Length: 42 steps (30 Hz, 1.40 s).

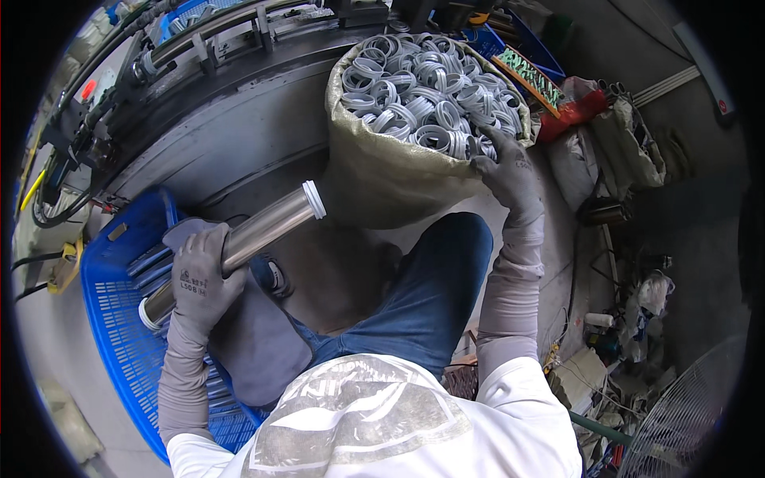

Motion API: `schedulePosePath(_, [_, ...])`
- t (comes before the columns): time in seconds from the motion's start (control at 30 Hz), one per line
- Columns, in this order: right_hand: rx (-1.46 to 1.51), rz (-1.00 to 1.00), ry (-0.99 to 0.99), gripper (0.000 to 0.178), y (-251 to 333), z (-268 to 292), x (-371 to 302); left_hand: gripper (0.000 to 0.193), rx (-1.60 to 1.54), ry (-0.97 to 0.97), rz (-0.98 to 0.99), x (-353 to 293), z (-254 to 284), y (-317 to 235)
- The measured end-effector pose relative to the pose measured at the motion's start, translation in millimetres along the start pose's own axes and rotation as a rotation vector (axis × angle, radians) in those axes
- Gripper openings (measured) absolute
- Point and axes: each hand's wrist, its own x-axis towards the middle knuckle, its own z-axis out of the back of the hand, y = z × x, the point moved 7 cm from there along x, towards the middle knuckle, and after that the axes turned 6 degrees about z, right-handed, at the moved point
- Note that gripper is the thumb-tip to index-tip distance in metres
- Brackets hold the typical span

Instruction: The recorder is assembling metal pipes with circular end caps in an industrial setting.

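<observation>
My gloved left hand (203, 275) is wrapped round a shiny metal tube (267, 231), which slants up to the right over my lap. A white plastic ring (314, 200) caps the tube's upper end, and another pale ring (148, 314) sits on its lower end. On the right, my gloved right hand (510, 175) reaches to the rim of a woven sack (398, 179) heaped with grey-white plastic rings (434, 103). Its fingertips dip among the rings at the sack's near right edge. Whether they grip a ring I cannot make out.
A blue plastic basket (111, 319) holding metal tubes stands at my left. Behind it runs a long machine with a rail (215, 32). An orange-edged brush-like board (526, 80) lies right of the sack. A fan guard (685, 422) stands at the lower right.
</observation>
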Motion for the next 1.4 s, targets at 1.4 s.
schedulePosePath(1.4, [1.177,-0.075,-0.184,0.049,35,-12,37,0.070,0.023,0.033,0.034,-1,-6,3])
